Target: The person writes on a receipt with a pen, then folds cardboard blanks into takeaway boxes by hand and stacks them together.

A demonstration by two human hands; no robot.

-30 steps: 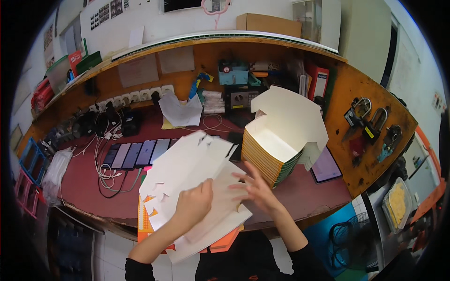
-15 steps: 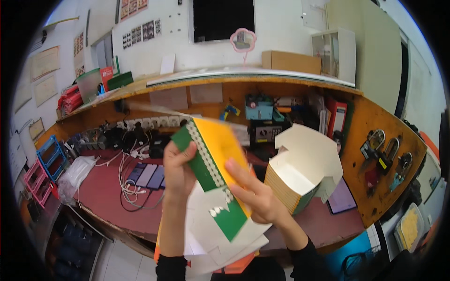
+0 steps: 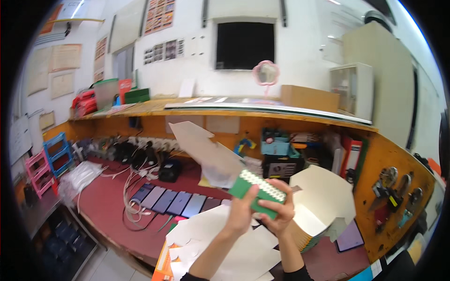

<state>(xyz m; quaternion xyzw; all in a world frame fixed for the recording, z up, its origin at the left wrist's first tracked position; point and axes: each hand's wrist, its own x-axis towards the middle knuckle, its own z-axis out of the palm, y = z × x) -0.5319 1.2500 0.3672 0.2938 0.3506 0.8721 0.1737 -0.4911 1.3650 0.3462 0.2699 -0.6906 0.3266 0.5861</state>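
Note:
Both hands hold a partly folded cardboard box (image 3: 241, 187), green outside with a band of white dots. Its long whitish inner flap stretches up and to the left, slightly blurred. My left hand (image 3: 241, 213) grips the green side from below, thumb upward. My right hand (image 3: 280, 206) is closed around the box's right end. Just right of it stands a nested stack of folded boxes (image 3: 323, 196), the top one open with its pale inside showing. Flat white cardboard blanks (image 3: 206, 234) lie below my hands, some with orange printing at the edge.
Several phones (image 3: 180, 202) lie in a row on the dark red desk (image 3: 108, 201), with white cables (image 3: 129, 201) beside them. A tablet (image 3: 349, 236) rests behind the box stack. Padlocks (image 3: 389, 187) hang on the wooden side panel at right. A shelf (image 3: 211, 108) spans the back.
My hands have moved right with the box and turned it. Its yellow side no longer shows, and the pale inner flap now does. The view has shifted, showing more of the phones.

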